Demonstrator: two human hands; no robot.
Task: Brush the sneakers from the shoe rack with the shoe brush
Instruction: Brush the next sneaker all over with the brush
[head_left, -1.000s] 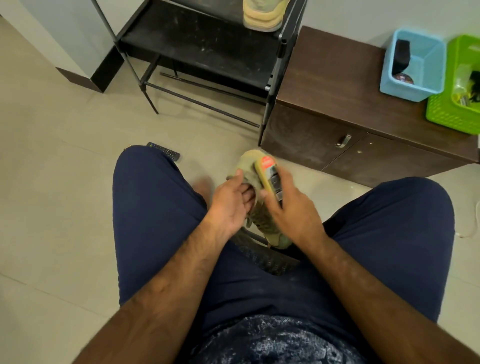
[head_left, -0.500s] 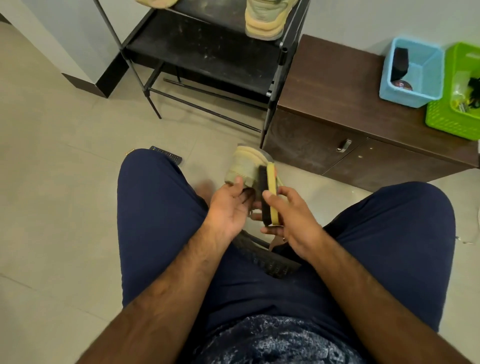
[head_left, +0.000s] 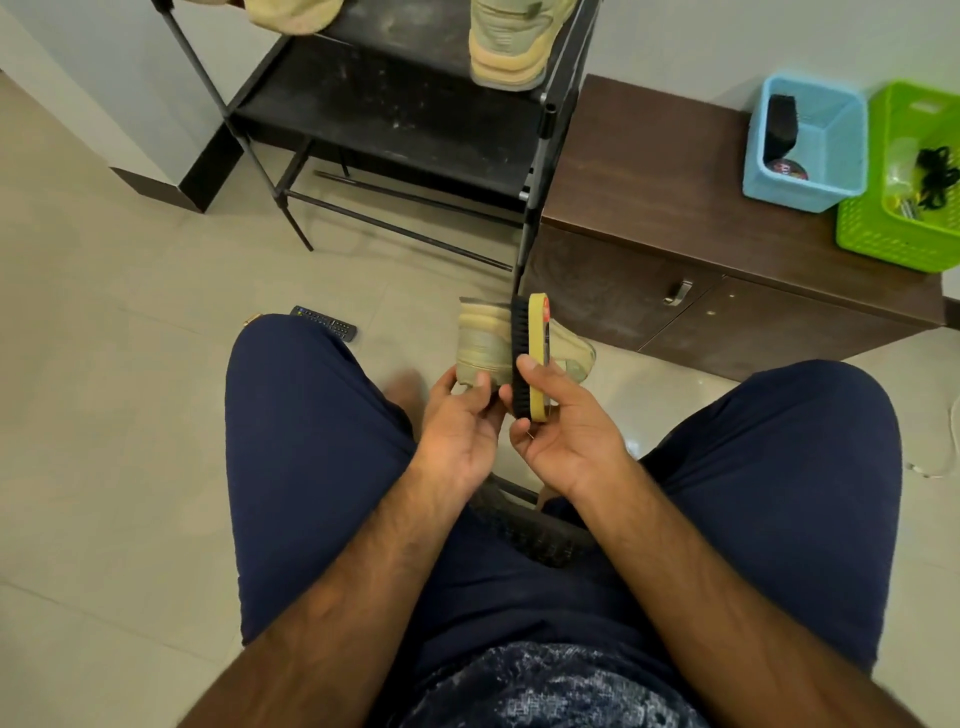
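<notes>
Over tiled floor (head_left: 130, 415) | black shoe rack (head_left: 405, 119) behind, 2nd sneaker (head_left: 511, 47) on its shelf | beige sneaker (head_left: 483, 343) held up by L hand (head_left: 462, 431), fingers curled round one end | R hand (head_left: 566, 436) grips yellow-backed shoe brush (head_left: 527, 332), bristles facing sneaker, appear touching.

I saw that the sneaker (head_left: 483, 343) was pale beige with some olive, and the shoe brush (head_left: 529, 332) had black bristles, a yellow back and a red label. The shoe rack (head_left: 395, 109) was black with whitish dusty marks, the cabinet (head_left: 649, 171) dark brown, and on it I noted a light blue basket (head_left: 784, 182) and a green basket (head_left: 883, 239) with a fine grid pattern. The trousers (head_left: 311, 441) were navy, the shirt (head_left: 545, 686) dark blue with a whitish mottled pattern, the floor tiles (head_left: 104, 389) pale beige.
</notes>
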